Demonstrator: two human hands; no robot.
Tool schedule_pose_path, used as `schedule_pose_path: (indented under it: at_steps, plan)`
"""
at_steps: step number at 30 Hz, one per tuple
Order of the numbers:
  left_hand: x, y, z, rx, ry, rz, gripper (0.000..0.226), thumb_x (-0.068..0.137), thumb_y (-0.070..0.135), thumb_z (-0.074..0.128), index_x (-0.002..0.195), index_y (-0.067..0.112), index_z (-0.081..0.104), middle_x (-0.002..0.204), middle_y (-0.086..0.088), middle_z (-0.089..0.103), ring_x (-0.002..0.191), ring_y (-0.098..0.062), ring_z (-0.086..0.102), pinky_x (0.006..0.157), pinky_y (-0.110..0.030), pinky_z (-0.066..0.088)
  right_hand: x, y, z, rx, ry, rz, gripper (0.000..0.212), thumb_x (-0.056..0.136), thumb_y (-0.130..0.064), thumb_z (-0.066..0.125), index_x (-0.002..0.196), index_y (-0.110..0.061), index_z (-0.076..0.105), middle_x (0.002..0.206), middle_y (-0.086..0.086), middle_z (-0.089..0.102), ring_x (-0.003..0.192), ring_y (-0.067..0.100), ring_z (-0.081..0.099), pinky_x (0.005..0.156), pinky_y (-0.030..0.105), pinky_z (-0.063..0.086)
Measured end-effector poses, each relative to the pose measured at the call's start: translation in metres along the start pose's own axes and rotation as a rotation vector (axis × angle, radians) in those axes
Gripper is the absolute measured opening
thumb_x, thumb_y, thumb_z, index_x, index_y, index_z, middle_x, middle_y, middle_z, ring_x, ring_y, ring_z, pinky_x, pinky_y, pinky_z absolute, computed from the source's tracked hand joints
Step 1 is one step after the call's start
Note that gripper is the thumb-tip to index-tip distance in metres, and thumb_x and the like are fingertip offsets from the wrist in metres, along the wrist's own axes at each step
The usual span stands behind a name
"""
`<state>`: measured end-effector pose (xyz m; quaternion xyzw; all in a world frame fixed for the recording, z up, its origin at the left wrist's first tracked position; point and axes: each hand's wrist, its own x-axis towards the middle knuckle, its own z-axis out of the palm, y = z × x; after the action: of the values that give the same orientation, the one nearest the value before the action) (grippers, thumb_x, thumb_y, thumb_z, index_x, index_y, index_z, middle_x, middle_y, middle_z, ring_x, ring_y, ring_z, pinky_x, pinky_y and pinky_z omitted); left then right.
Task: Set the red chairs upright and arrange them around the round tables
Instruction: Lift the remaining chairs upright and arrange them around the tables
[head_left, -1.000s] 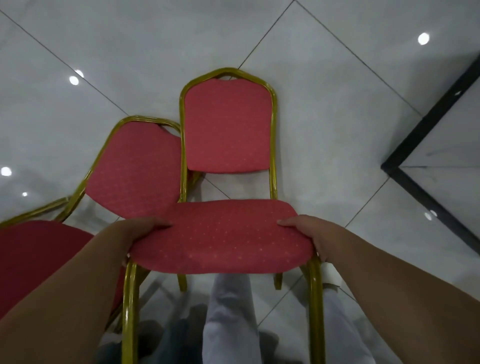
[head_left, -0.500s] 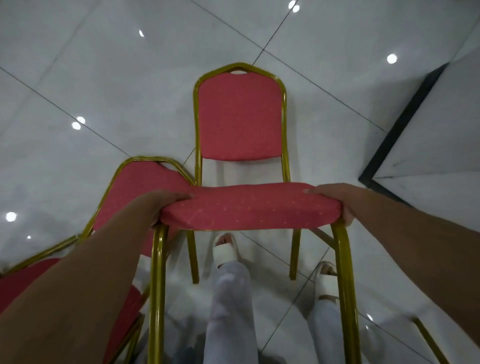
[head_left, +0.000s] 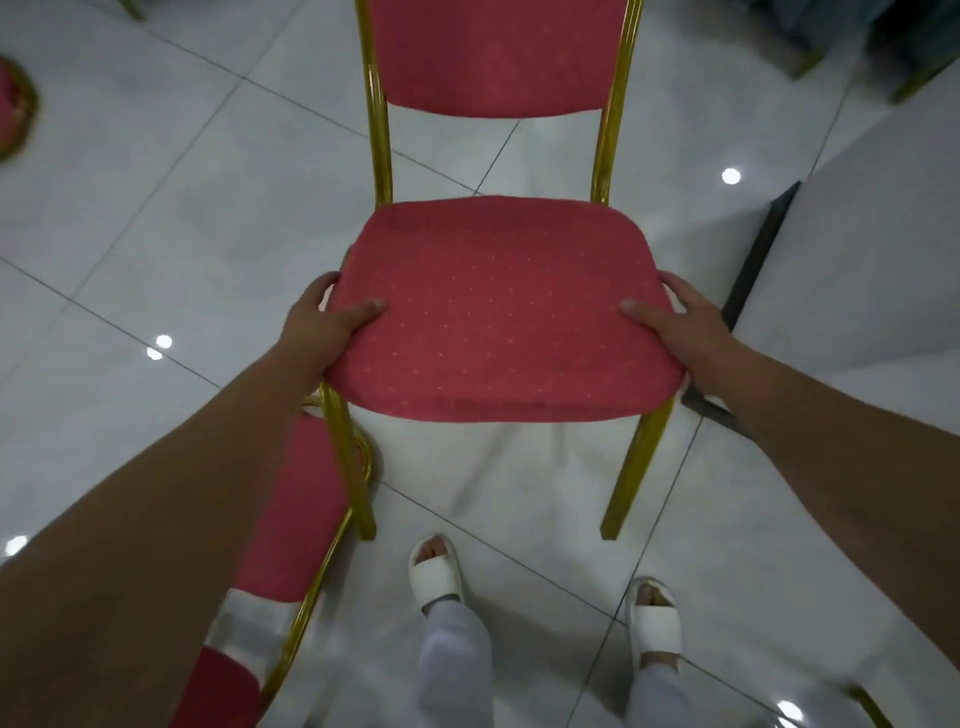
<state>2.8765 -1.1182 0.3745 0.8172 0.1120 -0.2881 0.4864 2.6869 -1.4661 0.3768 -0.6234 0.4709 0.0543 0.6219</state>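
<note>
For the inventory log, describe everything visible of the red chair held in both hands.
The red chair is upright, facing the person. Padded seat and backrest are red fabric with small pale dots; the tubular frame looks like gold-painted metal. The backrest's top is out of frame. Two front legs point down at the tiled floor; contact cannot be told. The left hand and right hand grip the seat's sides, thumbs on top.

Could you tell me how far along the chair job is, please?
Done: one chair is upright. In hand: the left hand and right hand grip its seat edges. Left: a second chair lies tipped at lower left, and no round table is plainly in view, so placing remains.
</note>
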Motion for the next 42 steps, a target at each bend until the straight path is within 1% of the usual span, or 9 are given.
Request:
schedule_pose_path:
  at_steps: [3, 11, 17, 19, 27, 30, 32, 38, 42]
  plan:
    - [-0.006, -0.040, 0.020, 0.188, 0.043, 0.062, 0.072, 0.084, 0.056, 0.068, 0.147, 0.040, 0.038, 0.138, -0.001, 0.056, 0.118, -0.026, 0.059, 0.104, -0.045, 0.047, -0.004, 0.039, 0.005, 0.002, -0.009, -0.043, 0.084, 0.075, -0.048, 0.083, 0.146, -0.041, 0.040, 0.129, -0.009, 0.061, 0.106, 0.015, 0.066, 0.082, 0.035, 0.059]
    - [-0.065, -0.091, 0.031, 0.401, -0.096, -0.001, 0.084, 0.090, 0.047, 0.066, 0.157, 0.031, 0.017, 0.155, -0.010, 0.035, 0.137, -0.032, 0.041, 0.113, -0.050, 0.036, -0.055, 0.091, 0.001, -0.278, -0.087, 0.015, 0.087, 0.088, -0.036, 0.073, 0.156, -0.037, 0.019, 0.149, -0.003, 0.047, 0.128, 0.021, 0.052, 0.108, 0.043, 0.045]
    - [-0.156, -0.047, 0.055, 0.175, -0.144, 0.127, 0.059, 0.094, 0.032, 0.064, 0.147, 0.039, 0.040, 0.145, 0.002, 0.045, 0.105, -0.013, 0.059, 0.077, -0.016, 0.051, -0.133, 0.066, -0.019, -0.339, -0.242, -0.029, 0.075, 0.089, -0.031, 0.070, 0.153, -0.036, 0.032, 0.143, -0.009, 0.050, 0.119, 0.015, 0.058, 0.099, 0.030, 0.048]
    - [-0.187, -0.043, 0.061, 0.160, -0.150, 0.065, 0.057, 0.094, 0.030, 0.065, 0.145, 0.038, 0.043, 0.137, 0.001, 0.049, 0.086, -0.014, 0.060, 0.068, -0.024, 0.054, -0.162, 0.059, -0.032, -0.500, -0.280, -0.039, 0.071, 0.091, -0.030, 0.067, 0.153, -0.034, 0.031, 0.143, -0.006, 0.047, 0.117, 0.015, 0.053, 0.094, 0.024, 0.043]
    - [-0.335, -0.050, 0.069, 0.383, -0.216, -0.270, 0.055, 0.091, 0.014, 0.068, 0.142, 0.006, 0.047, 0.101, -0.015, 0.060, 0.084, -0.022, 0.055, 0.078, -0.037, 0.047, -0.260, 0.024, -0.097, -0.883, -0.254, 0.028, 0.076, 0.085, -0.057, 0.054, 0.153, -0.035, 0.027, 0.151, 0.005, 0.039, 0.133, 0.032, 0.044, 0.111, 0.053, 0.034]
    - [-0.370, -0.042, 0.077, 0.407, -0.200, -0.324, 0.057, 0.090, 0.010, 0.068, 0.143, 0.006, 0.046, 0.119, -0.021, 0.059, 0.103, -0.034, 0.060, 0.087, -0.040, 0.050, -0.277, 0.019, -0.128, -0.908, -0.251, -0.057, 0.074, 0.087, -0.059, 0.049, 0.153, -0.036, 0.026, 0.154, 0.004, 0.035, 0.135, 0.032, 0.041, 0.111, 0.052, 0.031]
    - [-0.392, -0.036, 0.087, 0.430, -0.156, -0.329, 0.059, 0.089, 0.010, 0.068, 0.143, 0.006, 0.045, 0.130, -0.024, 0.054, 0.112, -0.037, 0.057, 0.091, -0.041, 0.049, -0.283, 0.019, -0.154, -0.901, -0.289, -0.096, 0.075, 0.089, -0.060, 0.050, 0.154, -0.034, 0.024, 0.158, 0.003, 0.030, 0.138, 0.032, 0.037, 0.113, 0.053, 0.030]
    - [-0.428, 0.024, 0.120, 0.422, -0.082, -0.237, 0.062, 0.091, 0.011, 0.068, 0.147, 0.010, 0.041, 0.126, -0.019, 0.055, 0.080, -0.021, 0.054, 0.065, -0.028, 0.043, -0.284, -0.026, -0.238, -0.842, -0.270, -0.233, 0.073, 0.090, -0.047, 0.059, 0.154, -0.028, 0.028, 0.158, 0.007, 0.031, 0.139, 0.031, 0.038, 0.112, 0.046, 0.036]
    - [-0.415, 0.088, 0.123, 0.435, 0.003, -0.039, 0.065, 0.092, 0.017, 0.066, 0.150, 0.014, 0.037, 0.140, -0.016, 0.049, 0.102, -0.026, 0.058, 0.081, -0.035, 0.049, -0.279, -0.076, -0.260, -0.766, -0.202, -0.354, 0.070, 0.091, -0.044, 0.060, 0.153, -0.027, 0.032, 0.158, 0.004, 0.033, 0.140, 0.027, 0.038, 0.112, 0.042, 0.037]
